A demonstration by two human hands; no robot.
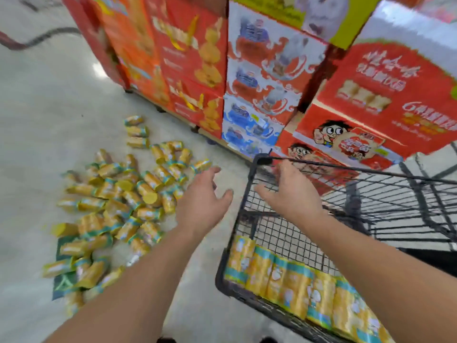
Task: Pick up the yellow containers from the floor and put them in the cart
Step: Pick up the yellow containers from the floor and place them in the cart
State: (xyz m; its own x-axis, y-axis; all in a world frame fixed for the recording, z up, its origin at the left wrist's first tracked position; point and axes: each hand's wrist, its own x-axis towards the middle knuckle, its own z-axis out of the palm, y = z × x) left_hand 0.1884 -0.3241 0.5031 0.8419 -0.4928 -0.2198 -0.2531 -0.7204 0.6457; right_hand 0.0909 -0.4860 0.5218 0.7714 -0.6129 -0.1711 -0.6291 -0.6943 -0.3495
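Observation:
Several yellow containers (118, 201) with teal bands lie scattered in a heap on the pale floor at the left. A black wire cart (249, 184) stands at the right, with several yellow containers (296, 285) lined up along its near end. My left hand (205, 196) hovers open between the heap and the cart, fingers spread, holding nothing. My right hand (291, 191) is open above the cart's left part, palm down and empty. The picture is blurred by motion.
Stacked red, orange and blue product cartons (259, 78) form a wall behind the heap and the cart. A flat green sheet (61, 285) lies under the near containers. Pale floor (49, 107) stretches to the left.

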